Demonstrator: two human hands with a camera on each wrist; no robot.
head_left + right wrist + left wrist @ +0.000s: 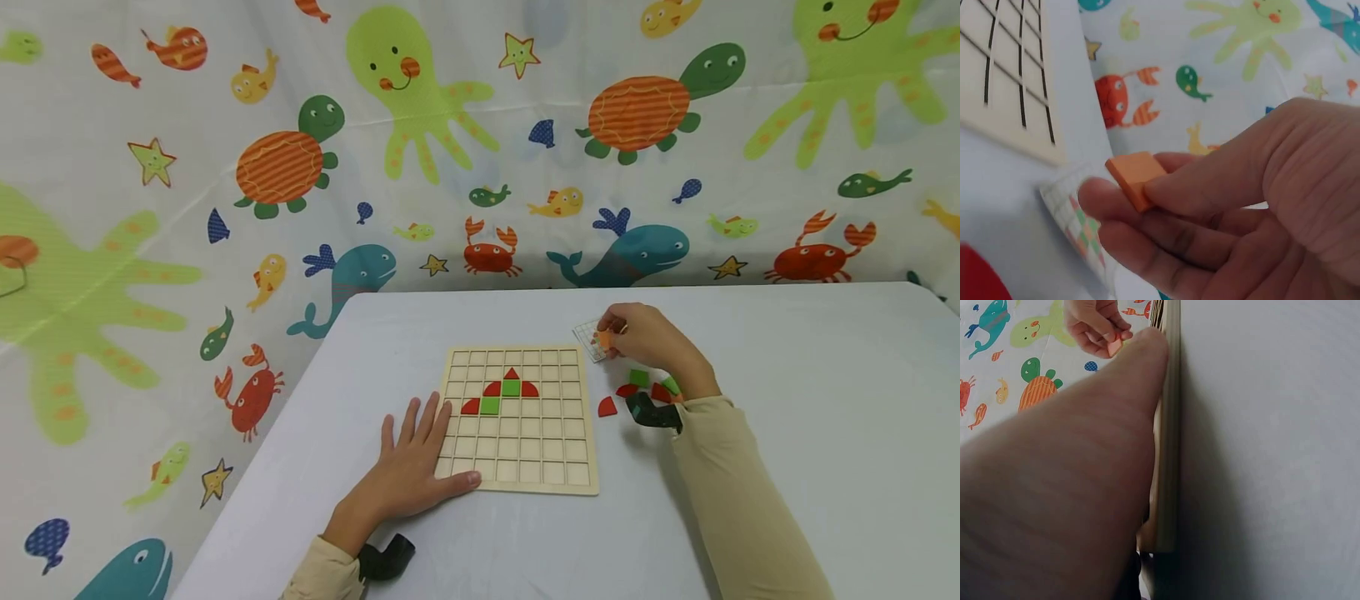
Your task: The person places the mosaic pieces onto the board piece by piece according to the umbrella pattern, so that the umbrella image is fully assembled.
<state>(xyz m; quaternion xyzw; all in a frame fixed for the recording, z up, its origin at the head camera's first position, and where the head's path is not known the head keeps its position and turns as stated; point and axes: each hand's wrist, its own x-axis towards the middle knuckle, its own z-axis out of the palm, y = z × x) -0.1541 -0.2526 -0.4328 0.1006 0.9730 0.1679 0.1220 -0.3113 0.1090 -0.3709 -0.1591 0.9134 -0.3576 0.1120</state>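
A wooden grid board lies on the table, with red pieces and two green squares in its cells. A red triangle tops the group, and red quarter-round pieces flank the greens. My left hand rests with spread, straight fingers on the board's left edge, thumb at the near edge. Between thumb and fingers my right hand pinches an orange square tile, held above a small printed pattern card beyond the board's right side.
Loose tiles lie right of the board: a red quarter-round, a green square and several others partly under the right wrist. A black wrist strap hangs over them. A curtain with sea animals hangs behind the white table.
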